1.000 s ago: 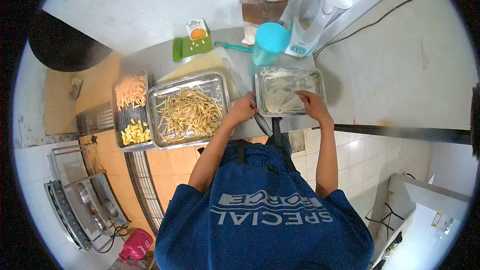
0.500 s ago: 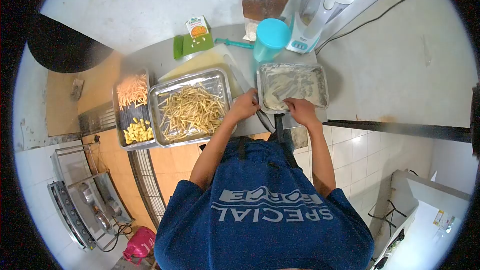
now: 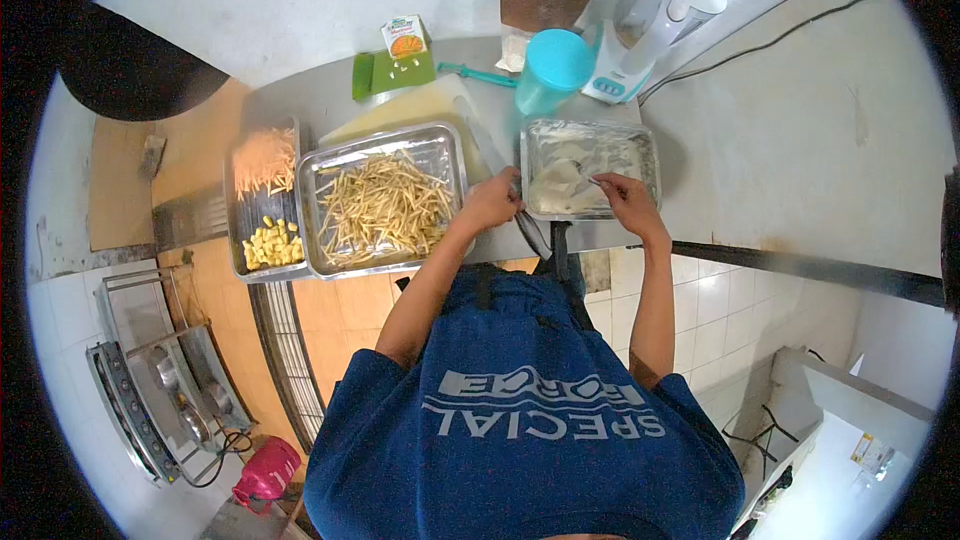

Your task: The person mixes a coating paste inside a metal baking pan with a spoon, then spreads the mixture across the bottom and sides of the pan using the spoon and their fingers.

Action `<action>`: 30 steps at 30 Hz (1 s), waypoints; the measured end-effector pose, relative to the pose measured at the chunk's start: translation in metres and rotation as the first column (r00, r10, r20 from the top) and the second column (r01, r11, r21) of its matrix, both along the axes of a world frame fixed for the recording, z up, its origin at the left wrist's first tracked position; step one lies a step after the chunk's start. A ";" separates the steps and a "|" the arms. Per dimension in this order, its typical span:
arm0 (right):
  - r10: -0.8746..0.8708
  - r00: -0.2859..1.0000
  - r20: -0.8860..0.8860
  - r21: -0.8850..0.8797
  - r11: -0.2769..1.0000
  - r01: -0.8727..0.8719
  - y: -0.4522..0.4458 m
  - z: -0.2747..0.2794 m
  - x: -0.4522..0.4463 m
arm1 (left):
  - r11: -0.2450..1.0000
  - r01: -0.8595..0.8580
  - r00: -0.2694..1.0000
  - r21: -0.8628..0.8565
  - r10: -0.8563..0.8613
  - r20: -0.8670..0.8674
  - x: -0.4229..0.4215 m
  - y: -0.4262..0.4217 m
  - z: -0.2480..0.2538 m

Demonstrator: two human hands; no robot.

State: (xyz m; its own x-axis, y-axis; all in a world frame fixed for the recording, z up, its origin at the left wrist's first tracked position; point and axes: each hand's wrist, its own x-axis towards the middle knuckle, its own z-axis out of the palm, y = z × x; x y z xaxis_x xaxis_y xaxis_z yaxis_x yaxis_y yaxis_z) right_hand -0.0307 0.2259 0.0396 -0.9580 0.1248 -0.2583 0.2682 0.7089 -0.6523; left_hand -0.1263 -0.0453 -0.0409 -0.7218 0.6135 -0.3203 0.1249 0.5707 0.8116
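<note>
A metal tray holds a pale, wet, floury mixture smeared over its bottom. At its near left corner, my left hand has its fingers curled on the rim. My right hand is over the tray's near right part, fingers pinched on a thin, light-coloured utensil that looks like a spoon; its far end is hard to make out against the mixture. Left of my left hand, a larger tray holds a heap of pale yellow cut sticks.
Another tray at far left has orange shreds and yellow chunks. Behind stand a cutting board, a teal-lidded container, a blender, a brown packet and a green packet. A wall borders the right.
My right hand has lifted slightly and shifted right, and the thin utensil now shows at its fingertips. My left hand stays at the tray's corner. The view has shifted a little.
</note>
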 end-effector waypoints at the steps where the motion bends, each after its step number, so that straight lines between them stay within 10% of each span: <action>1: -0.044 0.999 -0.010 -0.015 0.999 0.044 -0.001 0.001 0.000 | 1.000 0.014 1.000 -0.008 -0.014 -0.011 0.000 0.000 -0.003; 7: -0.019 0.999 -0.031 0.308 0.951 0.028 -0.002 -0.003 0.003 | 0.999 -0.014 1.000 -0.042 0.015 0.016 0.001 0.001 0.004; 17: 0.121 0.993 0.012 0.280 0.953 -0.119 -0.009 -0.029 0.007 | 0.997 -0.036 0.999 -0.073 0.036 0.001 0.004 0.003 0.007; 30: -0.104 0.988 -0.111 0.492 0.858 0.146 -0.002 -0.018 0.010 | 0.995 -0.033 0.999 -0.089 0.036 0.035 0.005 0.003 0.004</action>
